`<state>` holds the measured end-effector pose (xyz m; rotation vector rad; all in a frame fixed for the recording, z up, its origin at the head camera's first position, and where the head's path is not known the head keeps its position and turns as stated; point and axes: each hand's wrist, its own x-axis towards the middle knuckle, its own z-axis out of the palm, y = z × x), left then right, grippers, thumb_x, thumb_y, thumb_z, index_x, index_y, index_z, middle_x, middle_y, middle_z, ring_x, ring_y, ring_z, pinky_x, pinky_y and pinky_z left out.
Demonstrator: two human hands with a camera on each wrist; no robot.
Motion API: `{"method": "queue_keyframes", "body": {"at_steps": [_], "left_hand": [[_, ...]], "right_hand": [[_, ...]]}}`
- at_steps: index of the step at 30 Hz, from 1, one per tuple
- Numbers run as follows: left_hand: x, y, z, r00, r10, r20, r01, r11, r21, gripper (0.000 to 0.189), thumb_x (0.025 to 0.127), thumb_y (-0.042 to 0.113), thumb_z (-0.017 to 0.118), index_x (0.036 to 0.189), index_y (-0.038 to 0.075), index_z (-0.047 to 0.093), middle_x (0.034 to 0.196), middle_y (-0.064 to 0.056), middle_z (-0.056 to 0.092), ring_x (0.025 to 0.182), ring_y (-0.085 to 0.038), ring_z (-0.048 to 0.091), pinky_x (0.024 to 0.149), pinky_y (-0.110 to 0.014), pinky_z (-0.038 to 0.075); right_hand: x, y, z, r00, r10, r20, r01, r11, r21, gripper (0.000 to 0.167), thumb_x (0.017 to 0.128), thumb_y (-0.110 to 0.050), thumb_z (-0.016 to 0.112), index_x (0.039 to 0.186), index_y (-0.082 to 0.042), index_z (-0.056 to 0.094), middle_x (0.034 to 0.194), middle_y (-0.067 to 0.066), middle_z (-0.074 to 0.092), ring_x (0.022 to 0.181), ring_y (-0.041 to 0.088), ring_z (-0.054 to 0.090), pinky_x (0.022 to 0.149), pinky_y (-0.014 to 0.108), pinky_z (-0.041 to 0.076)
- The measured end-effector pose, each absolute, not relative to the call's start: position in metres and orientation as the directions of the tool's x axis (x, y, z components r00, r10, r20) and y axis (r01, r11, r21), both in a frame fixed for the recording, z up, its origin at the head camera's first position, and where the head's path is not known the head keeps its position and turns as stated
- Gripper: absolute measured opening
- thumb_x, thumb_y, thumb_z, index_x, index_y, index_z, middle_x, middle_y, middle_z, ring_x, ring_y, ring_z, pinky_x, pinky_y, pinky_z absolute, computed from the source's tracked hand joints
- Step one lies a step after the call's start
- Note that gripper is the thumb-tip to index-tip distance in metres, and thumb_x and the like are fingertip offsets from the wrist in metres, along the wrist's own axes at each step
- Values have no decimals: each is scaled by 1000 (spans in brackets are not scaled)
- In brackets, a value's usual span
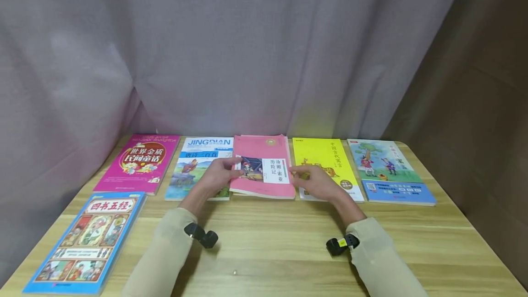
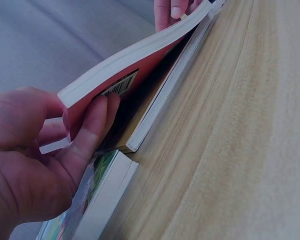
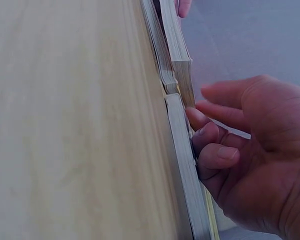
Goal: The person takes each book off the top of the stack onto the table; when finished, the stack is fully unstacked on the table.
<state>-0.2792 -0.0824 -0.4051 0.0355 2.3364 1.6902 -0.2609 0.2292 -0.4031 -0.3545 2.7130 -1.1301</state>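
Note:
A pink book [image 1: 252, 147] lies at the middle of the back row, over another book [image 2: 157, 97] whose page edge shows in the left wrist view. My left hand [image 1: 214, 177] pinches the pink book's left end, thumb on top and fingers beneath, lifting that end away from the lower book. At the opposite end is my right hand [image 1: 315, 181], its fingers bent. Those fingertips are at the pink book's corner in the right wrist view, while the thumb stands slightly apart from it.
A magenta book [image 1: 165, 164] and a JINGDIAN book [image 1: 177, 178] lie to the left; a yellow book [image 1: 303, 150] and a green-and-blue book [image 1: 400, 194] to the right. A blue-bordered book [image 1: 88, 253] lies front left on the wooden table [image 1: 280, 251]. A grey curtain [image 1: 247, 49] hangs behind.

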Motion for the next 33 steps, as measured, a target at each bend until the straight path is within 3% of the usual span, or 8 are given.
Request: {"method": "queue_keyframes", "body": {"at_steps": [5,8,13,18,21,24,28,33], "left_hand": [[-274,-88,-402,-961,191,-198,-121,352,928,67,99,14,75,160,14,48,146,-20,61,101,-21,71,77,-26,60],[-271,-93,-401,-955,224,-196,-106,360,927,72,98,14,75,162,14,43,147,-21,60,91,-18,69,69,-25,57],[-266,-100,-402,-942,274,-195,-103,316,943,76,98,12,74,164,11,37,147,-25,58,75,-14,65,59,-23,53],[-261,-104,-404,-929,323,-179,-105,235,966,79,98,6,71,166,7,31,152,-30,52,86,-20,73,73,-31,65],[-258,-105,-406,-932,321,-166,-92,234,968,79,98,6,71,166,6,31,157,-30,47,99,-24,74,82,-35,65],[-256,-105,-407,-937,320,-138,-63,235,970,79,98,7,71,166,6,31,164,-30,39,105,-26,73,86,-35,65],[-251,-104,-404,-944,314,-103,-35,214,976,81,97,6,72,166,7,31,169,-25,32,102,-24,74,85,-35,65],[-243,-103,-393,-948,307,-80,-24,182,983,82,96,4,72,167,12,32,167,-21,39,93,-22,76,80,-37,66]], "right_hand": [[-261,227,-404,-956,-283,-74,-150,692,-706,46,102,-18,68,147,-8,63,122,12,69,72,18,53,58,26,44],[-261,224,-404,-958,-274,-83,-144,712,-687,48,99,-17,72,146,-8,64,122,11,69,77,20,55,62,27,45],[-261,221,-403,-961,-263,-82,-148,744,-651,51,96,-15,76,144,-7,65,125,11,69,100,23,57,73,30,47],[-262,220,-403,-958,-276,-79,-161,744,-648,55,93,-16,78,144,-5,64,120,11,69,91,23,55,71,31,45],[-262,220,-404,-960,-267,-89,-149,753,-641,56,92,-18,79,145,-6,64,118,9,69,99,24,56,74,31,45],[-262,221,-404,-960,-264,-94,-146,756,-638,58,92,-18,79,146,-5,63,119,9,68,98,24,56,73,31,45],[-263,220,-404,-961,-259,-101,-135,753,-644,59,92,-18,79,146,-5,63,120,9,66,88,23,53,68,30,44],[-263,221,-405,-958,-271,-96,-149,752,-642,58,92,-18,79,146,-4,63,121,10,65,97,23,55,70,30,45]]}}
